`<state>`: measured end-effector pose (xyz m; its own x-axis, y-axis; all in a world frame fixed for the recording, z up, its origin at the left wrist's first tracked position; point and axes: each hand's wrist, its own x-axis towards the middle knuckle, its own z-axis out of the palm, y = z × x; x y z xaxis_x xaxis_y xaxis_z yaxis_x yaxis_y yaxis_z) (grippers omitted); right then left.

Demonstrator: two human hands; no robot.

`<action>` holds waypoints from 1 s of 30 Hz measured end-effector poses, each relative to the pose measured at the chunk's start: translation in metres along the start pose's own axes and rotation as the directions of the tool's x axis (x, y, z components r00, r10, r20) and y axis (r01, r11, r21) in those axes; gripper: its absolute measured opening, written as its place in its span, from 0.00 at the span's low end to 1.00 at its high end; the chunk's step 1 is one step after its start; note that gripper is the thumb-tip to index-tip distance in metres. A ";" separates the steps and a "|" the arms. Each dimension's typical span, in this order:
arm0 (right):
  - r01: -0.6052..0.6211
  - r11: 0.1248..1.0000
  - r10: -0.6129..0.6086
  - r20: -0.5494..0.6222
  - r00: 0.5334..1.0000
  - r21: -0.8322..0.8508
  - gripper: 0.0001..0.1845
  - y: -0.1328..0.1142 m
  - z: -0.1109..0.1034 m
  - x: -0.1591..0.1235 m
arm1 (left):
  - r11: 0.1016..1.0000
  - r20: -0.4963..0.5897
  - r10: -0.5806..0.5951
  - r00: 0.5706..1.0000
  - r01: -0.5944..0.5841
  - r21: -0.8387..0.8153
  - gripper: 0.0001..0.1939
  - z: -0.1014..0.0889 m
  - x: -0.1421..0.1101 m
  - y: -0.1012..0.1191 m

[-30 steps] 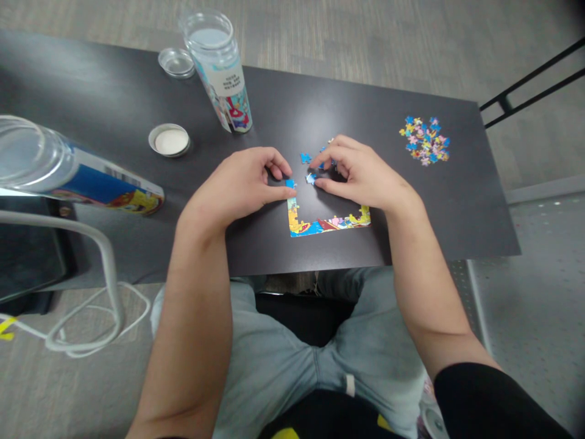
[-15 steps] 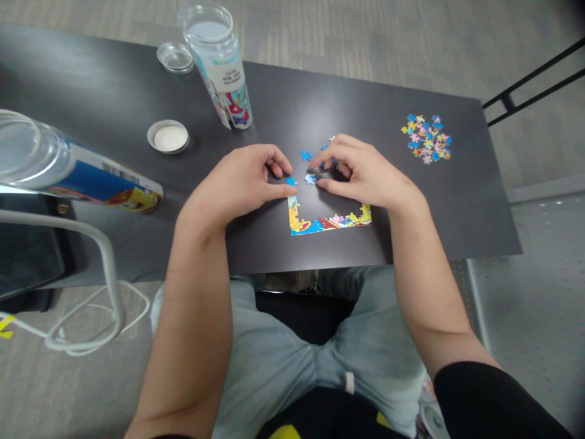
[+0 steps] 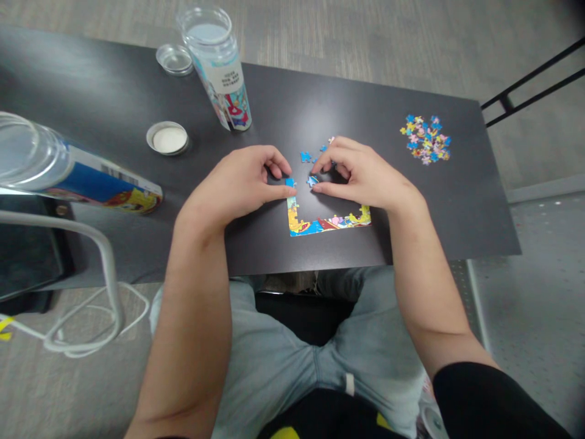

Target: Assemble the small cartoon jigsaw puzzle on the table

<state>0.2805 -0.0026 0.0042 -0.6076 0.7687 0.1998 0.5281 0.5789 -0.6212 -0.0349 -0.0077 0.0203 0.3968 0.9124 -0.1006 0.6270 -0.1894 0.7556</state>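
Note:
A partly joined jigsaw border [image 3: 313,228] lies on the dark table, its left side and bottom edge linked. My left hand [image 3: 249,180] has its thumb on the upper end of the left side, with curled fingers beside the blue piece there. Just to the right, my right hand [image 3: 361,171] pinches a small blue-and-white puzzle piece [image 3: 312,182] between thumb and index finger. A loose blue puzzle piece [image 3: 305,157] lies beyond the right fingertips. More loose pieces there are partly hidden by that hand.
A heap of puzzle pieces [image 3: 427,140] lies at the table's right. A clear-topped canister [image 3: 226,85] stands at the back left, near two round lids, one being a white-lined lid [image 3: 168,138]. Another canister [image 3: 105,180] and a white curved tube [image 3: 107,256] are at left.
My right hand has turned the small blue piece, and its index finger and thumb have closed in around it. My left hand stays at the border.

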 end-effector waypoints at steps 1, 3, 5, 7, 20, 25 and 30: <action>-0.003 1.000 0.003 0.000 1.000 -0.004 0.11 -0.001 0.000 0.000 | 1.000 -0.002 -0.001 1.000 0.001 -0.003 0.15 0.000 0.000 0.001; -0.005 1.000 0.005 0.005 1.000 -0.005 0.12 -0.002 0.000 0.000 | 1.000 0.001 -0.004 1.000 0.004 -0.011 0.15 0.000 0.000 0.001; 0.003 1.000 -0.003 0.011 1.000 0.005 0.10 -0.001 0.001 0.001 | 1.000 0.007 -0.007 1.000 0.007 -0.014 0.15 -0.001 0.000 0.002; 0.008 1.000 -0.008 0.015 1.000 0.011 0.08 0.000 0.000 0.002 | 1.000 0.012 -0.007 1.000 0.007 -0.013 0.15 -0.001 0.000 0.003; -0.119 0.990 0.096 -0.272 0.957 -0.071 0.11 0.015 -0.021 -0.007 | 0.999 0.009 -0.039 0.999 0.039 -0.019 0.07 -0.004 -0.002 0.005; -0.207 0.961 0.146 -0.300 0.943 -0.183 0.07 0.029 -0.027 -0.010 | 0.999 0.006 -0.033 0.999 0.033 -0.018 0.06 -0.004 -0.002 0.004; -0.297 0.932 0.205 -0.372 0.905 -0.209 0.08 0.045 -0.038 -0.018 | 0.999 0.011 -0.028 1.000 0.028 0.025 0.08 -0.005 -0.002 0.004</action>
<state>0.3381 0.0202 0.0015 -0.2207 0.9158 0.3357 0.7963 0.3679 -0.4802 -0.0366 -0.0085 0.0264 0.3863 0.9134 -0.1284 0.6541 -0.1731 0.7363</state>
